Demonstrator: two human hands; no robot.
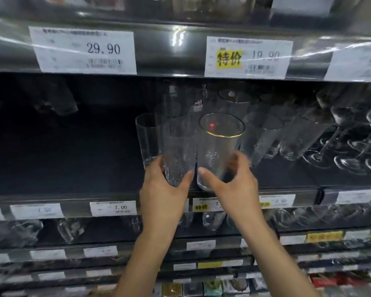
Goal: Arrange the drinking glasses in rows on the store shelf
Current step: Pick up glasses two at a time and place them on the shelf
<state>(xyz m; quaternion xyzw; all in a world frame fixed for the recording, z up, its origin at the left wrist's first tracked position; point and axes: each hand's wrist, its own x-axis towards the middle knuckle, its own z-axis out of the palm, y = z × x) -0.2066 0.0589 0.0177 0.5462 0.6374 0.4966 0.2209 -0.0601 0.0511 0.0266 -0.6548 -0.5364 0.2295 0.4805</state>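
Glasses stand on a dark shelf (73, 168), and the gold-rim glass (220, 144) at its front edge is the mark for all else. The right hand (231, 183) grips that glass low down, with the thumb across the near side by the base and the fingers curled round the far side. Its mouth faces the camera. It is clear and empty, with only a small red spot showing through the opening.

Touching its left side is the textured glass (179, 146), also empty. The left hand (164, 187) holds it near the base, thumb on the right flank and fingers wrapped round the left. Whether either base rests on the shelf I cannot tell.

Left of the gold-rim glass, past the textured one and a little farther back, stands a plain glass (147, 138), empty. Behind the gold-rim glass rise tall glasses (234, 101). To its right are tumblers (266, 136) in a row, and beyond them stemware (349, 144).

Above it hangs the 19.90 tag (247, 57) with a yellow block, and up to the left the 29.90 tag (84, 50). Below and to its left is the 7.00 tag (113, 208), with blurred lower glasses (71, 230) under that.
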